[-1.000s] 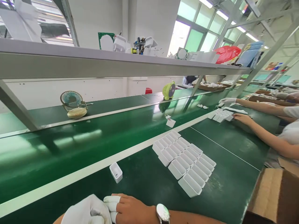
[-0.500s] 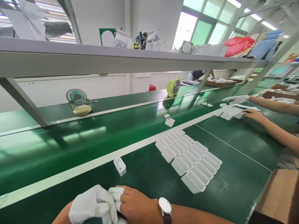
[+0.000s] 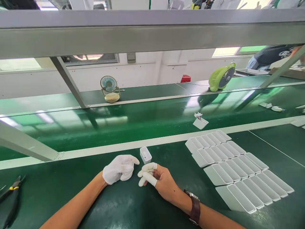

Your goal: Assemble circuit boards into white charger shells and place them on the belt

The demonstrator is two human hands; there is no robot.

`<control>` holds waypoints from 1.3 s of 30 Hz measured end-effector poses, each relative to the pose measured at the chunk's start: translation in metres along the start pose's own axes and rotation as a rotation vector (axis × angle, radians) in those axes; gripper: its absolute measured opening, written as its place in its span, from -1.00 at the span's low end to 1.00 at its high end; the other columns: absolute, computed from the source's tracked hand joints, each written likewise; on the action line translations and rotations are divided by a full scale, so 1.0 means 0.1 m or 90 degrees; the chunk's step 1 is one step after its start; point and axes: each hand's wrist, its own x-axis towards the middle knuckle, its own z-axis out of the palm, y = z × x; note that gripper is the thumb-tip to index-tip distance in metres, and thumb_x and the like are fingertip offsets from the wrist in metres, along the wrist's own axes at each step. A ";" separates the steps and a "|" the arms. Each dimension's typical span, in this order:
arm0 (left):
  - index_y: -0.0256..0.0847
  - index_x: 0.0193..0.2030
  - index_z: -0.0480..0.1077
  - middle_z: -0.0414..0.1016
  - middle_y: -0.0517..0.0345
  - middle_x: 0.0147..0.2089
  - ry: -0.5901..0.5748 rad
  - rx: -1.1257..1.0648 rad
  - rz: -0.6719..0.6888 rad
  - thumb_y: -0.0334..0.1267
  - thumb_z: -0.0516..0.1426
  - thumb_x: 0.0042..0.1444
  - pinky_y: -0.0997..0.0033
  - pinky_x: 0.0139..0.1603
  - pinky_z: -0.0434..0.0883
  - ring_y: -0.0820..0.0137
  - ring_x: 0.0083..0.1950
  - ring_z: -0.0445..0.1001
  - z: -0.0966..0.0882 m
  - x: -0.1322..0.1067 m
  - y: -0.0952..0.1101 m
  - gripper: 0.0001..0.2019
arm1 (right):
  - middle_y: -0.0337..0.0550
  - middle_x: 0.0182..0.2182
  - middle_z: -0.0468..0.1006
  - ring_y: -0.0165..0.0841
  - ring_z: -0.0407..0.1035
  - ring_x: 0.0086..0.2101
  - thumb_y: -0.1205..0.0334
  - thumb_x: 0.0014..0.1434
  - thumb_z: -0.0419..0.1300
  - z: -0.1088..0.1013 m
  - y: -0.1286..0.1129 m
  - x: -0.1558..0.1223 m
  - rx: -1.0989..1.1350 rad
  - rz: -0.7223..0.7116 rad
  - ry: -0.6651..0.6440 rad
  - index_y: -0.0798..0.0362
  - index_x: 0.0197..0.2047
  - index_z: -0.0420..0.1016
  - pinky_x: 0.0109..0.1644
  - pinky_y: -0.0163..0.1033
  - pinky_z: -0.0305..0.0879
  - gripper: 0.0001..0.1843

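My left hand (image 3: 121, 168), in a white glove, hovers over the green tabletop with its index finger stretched out and the others loosely bent. Nothing shows in it. My right hand (image 3: 157, 179) wears white finger cots and a wristwatch (image 3: 193, 206). Its fingers are partly bent and slightly apart, with no object visible between them. A single small white plastic box (image 3: 145, 155), open at the top, stands just beyond the right fingertips. On the right, several white plastic boxes (image 3: 240, 171) lie close together in rows.
Pliers (image 3: 14, 194) with black handles lie at the left. Beyond the pale strip, a white plate with a small part (image 3: 200, 123) rests on the green surface. A small fan (image 3: 110, 89) and a green fan (image 3: 221, 78) stand farther back, under a shelf (image 3: 152, 35).
My hands, touching each other before, have come apart and moved forward near the single box. The view has turned left and down; the pliers now show, and the neighbouring person's hands are gone from view.
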 end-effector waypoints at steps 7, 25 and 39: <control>-0.42 0.00 0.49 0.40 0.22 -0.62 0.010 0.110 -0.023 -0.04 0.31 0.11 0.44 -0.45 0.22 0.48 -0.58 0.30 0.09 -0.03 0.09 -0.53 | -0.19 -0.40 0.63 -0.36 0.54 -0.44 -0.08 0.15 0.37 0.00 -0.04 0.02 0.025 0.007 0.007 0.05 -0.22 0.48 -0.28 -0.21 0.51 -0.63; -0.37 0.02 0.47 0.53 0.06 -0.38 0.014 0.131 -0.043 -0.10 0.31 0.10 0.39 -0.34 0.31 0.44 -0.45 0.42 0.11 -0.04 0.10 -0.56 | -0.18 -0.43 0.64 -0.36 0.53 -0.41 -0.05 0.28 0.23 0.00 -0.01 -0.05 -0.118 -0.037 -0.054 0.04 -0.27 0.53 -0.24 -0.23 0.45 -0.69; -0.32 0.00 0.50 0.47 0.13 -0.44 0.021 0.096 -0.036 -0.10 0.32 0.10 0.40 -0.35 0.24 0.46 -0.46 0.36 0.12 -0.05 0.09 -0.59 | -0.21 -0.32 0.67 -0.39 0.54 -0.30 0.08 0.36 0.20 0.01 0.30 -0.19 -0.564 -0.558 -0.169 0.02 -0.36 0.40 -0.19 -0.25 0.37 -0.72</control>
